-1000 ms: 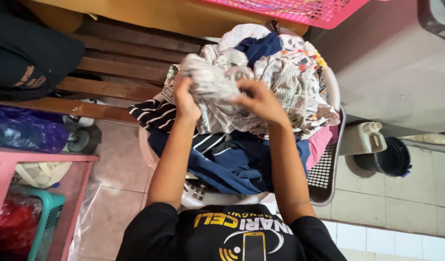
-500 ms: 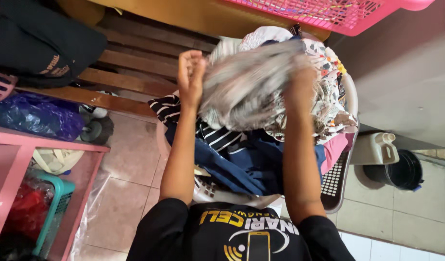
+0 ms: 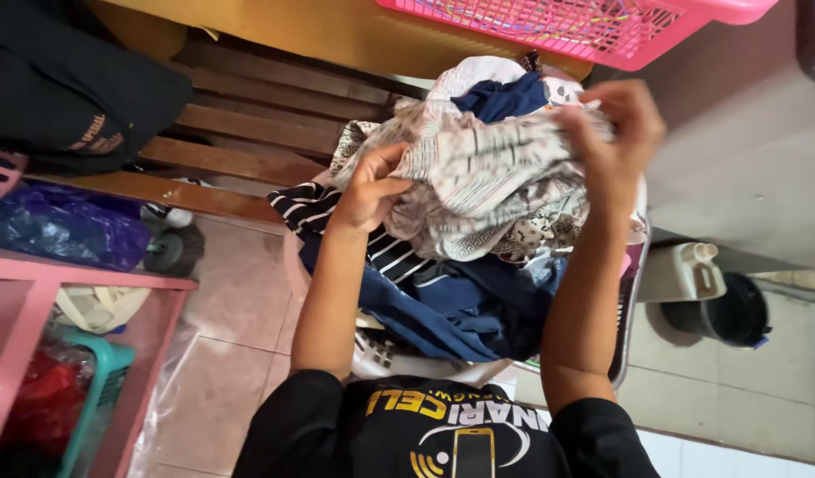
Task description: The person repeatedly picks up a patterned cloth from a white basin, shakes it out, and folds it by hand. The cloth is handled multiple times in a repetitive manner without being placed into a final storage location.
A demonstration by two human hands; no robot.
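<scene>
A: The patterned cloth (image 3: 487, 168) is held up above a heaped laundry pile (image 3: 460, 292), gripped by both hands.

B: The left hand (image 3: 367, 190) is closed on one edge, the right hand (image 3: 615, 133) on the other.

We see a white plastic jug (image 3: 682, 273) with a capped spout on the tiled floor at right, beside a black bucket (image 3: 730, 312); a crumpled blue plastic bag (image 3: 66, 226) lies at left; no signs or screens.
</scene>
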